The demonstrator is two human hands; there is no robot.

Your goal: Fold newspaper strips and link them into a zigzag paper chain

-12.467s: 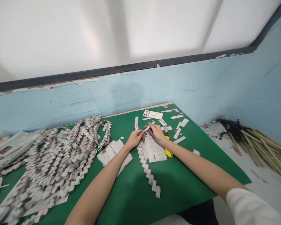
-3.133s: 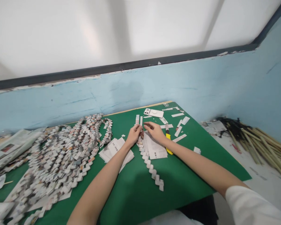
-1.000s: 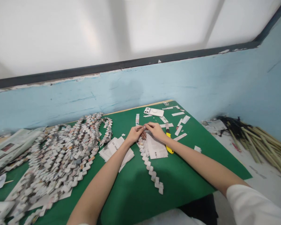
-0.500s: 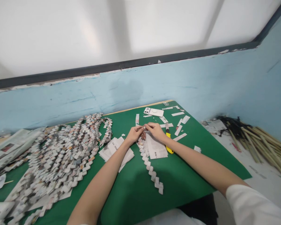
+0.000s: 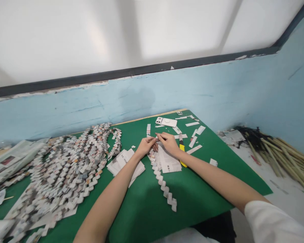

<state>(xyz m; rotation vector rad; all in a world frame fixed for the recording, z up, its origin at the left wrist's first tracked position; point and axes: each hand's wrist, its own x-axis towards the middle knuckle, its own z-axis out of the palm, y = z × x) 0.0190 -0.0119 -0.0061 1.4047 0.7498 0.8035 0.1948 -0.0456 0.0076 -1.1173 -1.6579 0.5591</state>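
Observation:
My left hand (image 5: 145, 145) and my right hand (image 5: 168, 141) meet over the green table (image 5: 192, 189), fingers pinched together on a small folded paper strip (image 5: 155, 138) at the far end of a short zigzag paper chain (image 5: 164, 189). The chain runs from my hands toward the table's near edge. A printed paper sheet (image 5: 168, 161) lies under my right wrist. A stack of cut paper sheets (image 5: 124, 162) lies beside my left forearm.
A big heap of woven paper chain (image 5: 63, 168) covers the table's left half, with newspapers (image 5: 12, 157) beyond. A yellow utility knife (image 5: 181, 152), loose paper strips (image 5: 195, 140) and a white phone (image 5: 166, 122) lie behind my hands. Bamboo sticks (image 5: 281, 155) lie on the floor at right.
My hands stay pinched together at the chain's far end; my fingers have shifted slightly on the strip. The chain and papers have not moved.

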